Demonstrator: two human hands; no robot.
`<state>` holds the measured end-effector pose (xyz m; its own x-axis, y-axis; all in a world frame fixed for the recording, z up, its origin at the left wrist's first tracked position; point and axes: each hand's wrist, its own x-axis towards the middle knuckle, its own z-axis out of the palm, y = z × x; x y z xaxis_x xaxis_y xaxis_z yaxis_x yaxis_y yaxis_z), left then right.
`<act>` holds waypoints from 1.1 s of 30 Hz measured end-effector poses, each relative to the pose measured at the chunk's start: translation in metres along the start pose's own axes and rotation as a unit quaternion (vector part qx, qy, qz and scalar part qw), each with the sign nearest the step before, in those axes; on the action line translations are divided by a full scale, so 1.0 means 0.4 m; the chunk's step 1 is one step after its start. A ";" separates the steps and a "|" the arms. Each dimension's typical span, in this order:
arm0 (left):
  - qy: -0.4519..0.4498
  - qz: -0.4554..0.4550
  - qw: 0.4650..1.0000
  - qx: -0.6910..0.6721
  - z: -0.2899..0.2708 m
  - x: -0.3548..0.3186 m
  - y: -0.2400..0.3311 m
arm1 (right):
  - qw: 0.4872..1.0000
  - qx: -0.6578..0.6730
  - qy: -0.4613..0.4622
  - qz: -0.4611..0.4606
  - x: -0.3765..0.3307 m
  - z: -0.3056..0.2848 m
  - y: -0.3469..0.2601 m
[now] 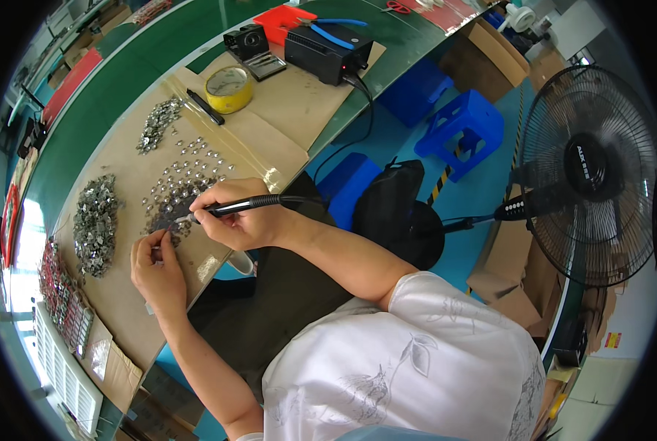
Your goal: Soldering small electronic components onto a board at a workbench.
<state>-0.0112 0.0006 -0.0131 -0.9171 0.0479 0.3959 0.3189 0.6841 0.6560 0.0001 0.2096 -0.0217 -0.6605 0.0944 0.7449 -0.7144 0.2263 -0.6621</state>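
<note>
My right hand [246, 226] is closed round a black soldering iron [241, 205], held like a pen with its tip pointing left. A cord runs from its back end. Just below the tip, my left hand [159, 275] is closed in a pinch over the bench edge; whatever sits between its fingertips is too small to make out. Beyond both hands lie scattered small shiny metal pieces [181, 173]. A dense heap of grey metal parts [97, 228] stands to the left, and a smaller pile [159, 125] lies farther off.
Brown board [141, 323] covers the green bench. On it lie a yellow tape roll [229, 90], a black marker [205, 107] and a corded black box [327, 55] with blue-handled pliers [336, 33] on top. Red-tinged parts [65, 301] lie left. A fan [589, 165] and blue stool [461, 132] stand right.
</note>
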 end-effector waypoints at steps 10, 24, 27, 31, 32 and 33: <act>-0.015 0.020 0.999 0.044 -0.004 0.016 -0.076 | 0.999 0.001 0.028 -0.024 0.000 0.017 0.023; -0.022 -0.023 0.999 0.043 -0.001 0.014 -0.060 | 1.000 0.007 0.017 -0.005 -0.002 0.009 0.019; -0.004 0.015 0.999 0.043 0.002 0.012 -0.065 | 0.999 -0.001 0.024 -0.022 -0.004 0.009 0.020; 0.003 0.005 0.999 0.035 0.001 0.006 -0.033 | 0.999 0.010 0.026 -0.025 -0.002 0.010 0.018; 0.011 0.001 0.999 0.036 -0.002 0.004 -0.030 | 0.999 0.010 0.026 -0.024 -0.001 0.013 0.018; 0.009 0.006 0.999 0.034 -0.004 0.002 -0.028 | 0.999 0.010 0.025 -0.022 -0.001 0.015 0.017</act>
<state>-0.0152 -0.0080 -0.0190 -0.9082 0.0439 0.4163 0.3133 0.7308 0.6065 -0.0057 0.2054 -0.0271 -0.6157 0.1341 0.7765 -0.7475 0.2123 -0.6294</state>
